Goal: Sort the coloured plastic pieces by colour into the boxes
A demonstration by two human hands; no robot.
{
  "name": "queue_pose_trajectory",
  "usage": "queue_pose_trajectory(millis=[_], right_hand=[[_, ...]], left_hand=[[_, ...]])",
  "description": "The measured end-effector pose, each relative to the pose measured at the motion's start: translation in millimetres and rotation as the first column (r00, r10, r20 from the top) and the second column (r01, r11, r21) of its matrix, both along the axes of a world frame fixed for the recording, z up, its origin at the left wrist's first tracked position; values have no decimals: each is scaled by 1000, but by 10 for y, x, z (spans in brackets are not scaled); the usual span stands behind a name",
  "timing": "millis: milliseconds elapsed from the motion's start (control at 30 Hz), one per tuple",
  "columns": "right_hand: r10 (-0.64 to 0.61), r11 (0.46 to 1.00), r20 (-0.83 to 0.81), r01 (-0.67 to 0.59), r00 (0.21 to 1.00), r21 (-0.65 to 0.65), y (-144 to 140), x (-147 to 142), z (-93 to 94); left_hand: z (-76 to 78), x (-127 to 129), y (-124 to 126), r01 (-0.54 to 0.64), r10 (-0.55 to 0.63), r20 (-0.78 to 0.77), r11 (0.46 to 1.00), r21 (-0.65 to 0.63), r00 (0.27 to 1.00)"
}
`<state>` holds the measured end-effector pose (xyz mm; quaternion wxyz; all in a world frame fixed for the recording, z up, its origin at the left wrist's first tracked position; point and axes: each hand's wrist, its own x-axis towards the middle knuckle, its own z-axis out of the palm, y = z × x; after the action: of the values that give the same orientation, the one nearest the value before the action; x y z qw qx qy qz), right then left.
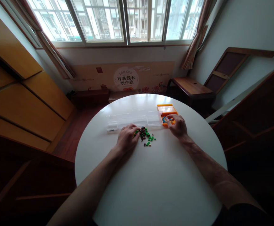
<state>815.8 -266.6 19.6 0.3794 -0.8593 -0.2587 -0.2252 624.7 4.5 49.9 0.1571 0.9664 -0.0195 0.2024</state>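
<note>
A small pile of green and dark brown toy bricks (143,133) lies on the white table, with a few loose pieces in front of it. My left hand (126,137) rests at the pile's left side. Its thumb and index finger are bent but apart, with bricks between and beneath them. To the right, an orange box (164,124) has its lid raised and holds small blue pieces (164,120). My right hand (178,126) reaches over the box's right side, thumb and fingertips drawn together at the blue pieces. Whatever they grip is too small to make out.
A clear plastic compartment case (140,121) lies behind the pile, reaching to the orange box. The round white table (151,179) has its far edge below the window. A wooden stool or chair (193,85) stands beyond at the right, and yellow cabinets (21,106) line the left.
</note>
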Motion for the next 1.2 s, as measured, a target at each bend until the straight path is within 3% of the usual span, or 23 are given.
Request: queue_pose_trajectory(millis=[567,967,1200], right_hand=[[230,973,22,-229,973,-36,110,-167,85],[277,961,79,-278,957,-8,125,-226,151],[297,955,84,-297,951,-13,139,-255,179]], left_hand=[[49,-8,-46,-52,51,-14,997,-51,999],[49,8,-50,-61,61,0,991,-117,998],[-23,40,-1,-39,37,-21,995,-92,999]])
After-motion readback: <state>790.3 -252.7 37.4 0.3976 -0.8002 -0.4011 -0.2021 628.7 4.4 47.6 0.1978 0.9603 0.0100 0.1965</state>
